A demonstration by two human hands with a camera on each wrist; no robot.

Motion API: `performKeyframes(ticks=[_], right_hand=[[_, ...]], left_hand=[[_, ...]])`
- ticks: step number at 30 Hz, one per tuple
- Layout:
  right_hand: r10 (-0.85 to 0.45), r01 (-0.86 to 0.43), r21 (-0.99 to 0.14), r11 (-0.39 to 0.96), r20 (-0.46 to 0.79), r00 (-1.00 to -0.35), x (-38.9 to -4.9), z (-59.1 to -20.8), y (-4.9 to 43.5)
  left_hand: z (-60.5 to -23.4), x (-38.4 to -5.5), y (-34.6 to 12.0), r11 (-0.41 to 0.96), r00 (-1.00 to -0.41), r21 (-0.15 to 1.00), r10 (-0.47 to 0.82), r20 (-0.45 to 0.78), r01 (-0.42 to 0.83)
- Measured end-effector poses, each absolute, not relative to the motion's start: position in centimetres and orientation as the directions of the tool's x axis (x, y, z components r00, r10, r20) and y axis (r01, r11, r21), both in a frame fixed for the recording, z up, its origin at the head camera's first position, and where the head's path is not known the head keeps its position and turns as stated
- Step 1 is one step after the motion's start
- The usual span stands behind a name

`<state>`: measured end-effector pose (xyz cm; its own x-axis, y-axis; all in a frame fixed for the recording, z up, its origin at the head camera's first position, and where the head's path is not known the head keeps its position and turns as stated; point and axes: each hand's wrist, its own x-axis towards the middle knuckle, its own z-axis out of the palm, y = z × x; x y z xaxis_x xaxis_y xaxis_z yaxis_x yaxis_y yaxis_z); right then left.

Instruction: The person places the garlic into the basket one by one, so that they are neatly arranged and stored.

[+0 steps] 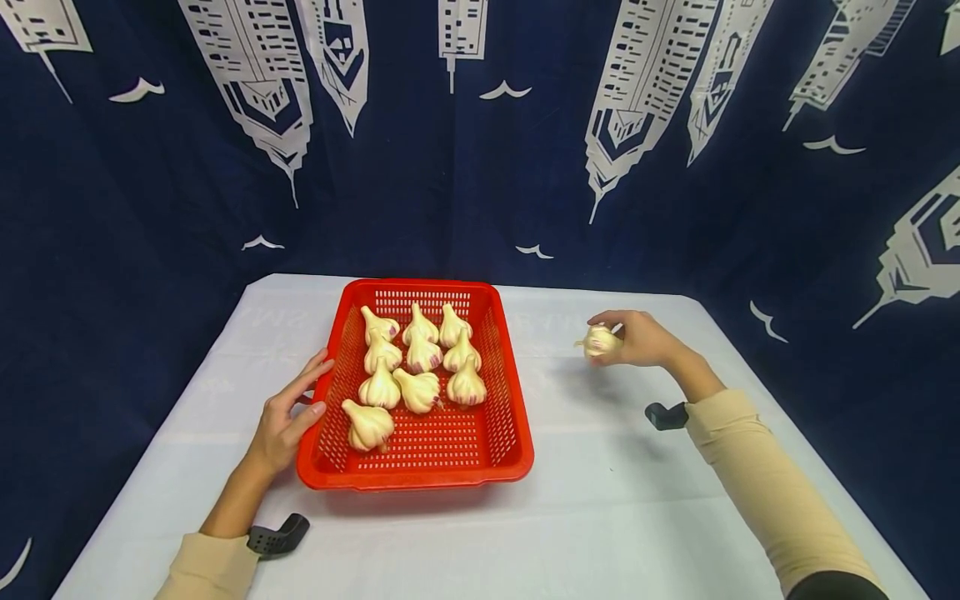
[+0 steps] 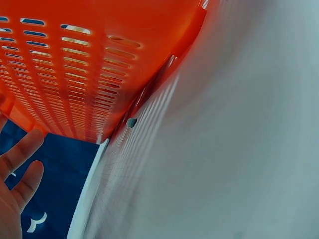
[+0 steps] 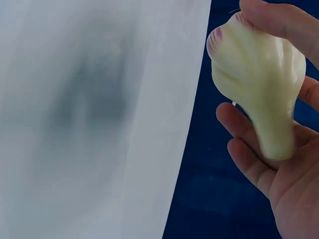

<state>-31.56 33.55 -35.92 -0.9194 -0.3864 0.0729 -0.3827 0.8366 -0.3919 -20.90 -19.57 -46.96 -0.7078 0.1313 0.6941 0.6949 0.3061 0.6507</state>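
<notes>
A red perforated plastic basket (image 1: pixel 416 481) sits on the white table with several garlic bulbs (image 1: pixel 369 427) inside, mostly in rough rows toward the far end. My left hand (image 1: pixel 281 425) rests against the basket's left rim, its fingers fairly straight and spread; in the left wrist view, fingers (image 2: pixel 22 154) show beside the slotted wall. To the right of the basket, my right hand (image 1: pixel 637 337) holds one garlic bulb (image 1: pixel 602 341) above the table. The right wrist view shows this bulb (image 3: pixel 259 69) between thumb and fingers, purple-streaked at one end, its stem toward the palm.
The white tablecloth (image 1: pixel 585 517) extends in front of and to the right of the basket. A dark blue curtain (image 1: pixel 450 192) with white building prints hangs behind the table and along its sides. Dark wrist mounts (image 1: pixel 279 536) sit below both hands.
</notes>
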Motion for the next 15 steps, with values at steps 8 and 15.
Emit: performKeyframes(ticks=[8, 15], right_hand=[[-0.401, -0.393, -0.379, 0.838, 0.063, -0.914, -31.1, -35.1, 31.9], [-0.429, -0.423, -0.333, 0.843, 0.058, -0.901, -30.9, -34.7, 30.5]], left_hand=[[-47.0, -21.0, -19.8, 0.311, -0.702, 0.639, 0.164, 0.693, 0.703], [-47.0, -21.0, -19.8, 0.309, -0.695, 0.633, 0.159, 0.701, 0.71]])
